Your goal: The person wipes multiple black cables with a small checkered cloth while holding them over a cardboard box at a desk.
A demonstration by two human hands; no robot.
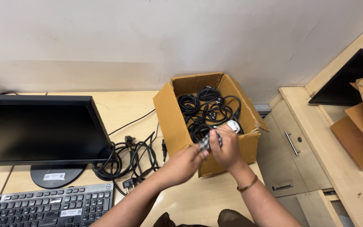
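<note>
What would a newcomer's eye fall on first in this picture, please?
Most likely the open cardboard box full of black cables against the wall, with the left hand and right hand gripping a small bundled cable at its near edge. Left of it sit a dark monitor, loose cables and a keyboard.

We cannot make out the small dark bundle [206, 142] pinched between the left hand [185, 162] and the right hand [227, 148]: it is motion-blurred, and the fingers cover most of it. The near wall of the cardboard box [171, 117] hides the lower coils of the black cables [206, 110] inside, and the right hand covers part of the white plug [233, 125]. The monitor [38, 128] conceals where the loose desk cables [131, 157] run behind it. The keyboard [47, 206] is cut off by the bottom and left edges, and both forearms leave at the bottom edge.
</note>
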